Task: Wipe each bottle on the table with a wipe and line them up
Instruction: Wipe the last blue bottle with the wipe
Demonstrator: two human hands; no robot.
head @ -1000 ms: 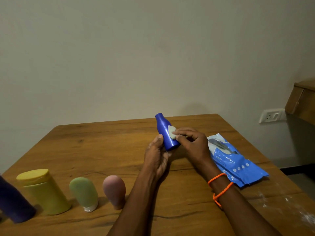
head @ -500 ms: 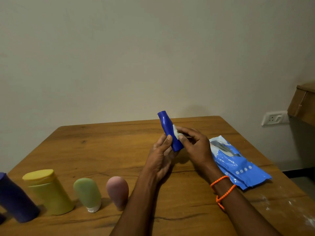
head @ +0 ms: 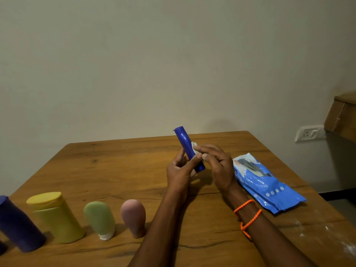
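Above the middle of the wooden table I hold a slim blue bottle, tilted with its top end to the upper left. My left hand grips its lower part between thumb and fingers. My right hand pinches a small white wipe against the bottle's right side; most of the wipe is hidden under my fingers. At the near left stand a dark purple bottle, a yellow bottle, a green tube and a pink tube in a row.
A blue wipes pack lies flat on the table to the right of my hands. White specks mark the table's near right corner. A wall socket and a wooden cabinet are on the right, beyond the table.
The blue bottle has risen and tipped more upright, and my left fingers have shifted up round it. My right hand with the wipe has slid along the bottle's side.
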